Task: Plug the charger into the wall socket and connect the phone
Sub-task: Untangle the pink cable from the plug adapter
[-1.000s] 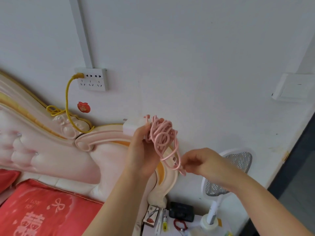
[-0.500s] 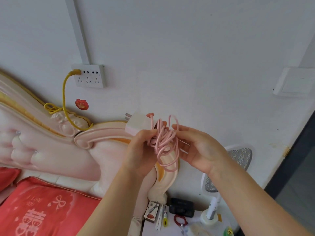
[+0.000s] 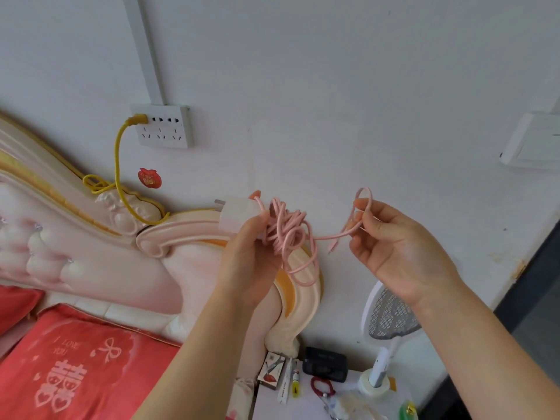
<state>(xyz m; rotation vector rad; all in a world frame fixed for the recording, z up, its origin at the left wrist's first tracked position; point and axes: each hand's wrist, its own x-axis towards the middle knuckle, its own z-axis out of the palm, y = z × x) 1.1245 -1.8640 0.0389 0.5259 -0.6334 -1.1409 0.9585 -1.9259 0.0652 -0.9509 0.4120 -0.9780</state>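
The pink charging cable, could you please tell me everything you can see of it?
The pink charging cable is thin, smooth and rubbery-looking. Most of it is a loose tangle of loops bunched against the left hand, which also holds the white charger block it runs from; some loops hang below. One strand stretches right to the right hand, whose fingers pinch a small loop. Its free connector end dangles between the hands, plugged into nothing.

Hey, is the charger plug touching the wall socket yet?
Apart. The head view shows the charger held in the left hand, with bare wall between its prongs and the socket.
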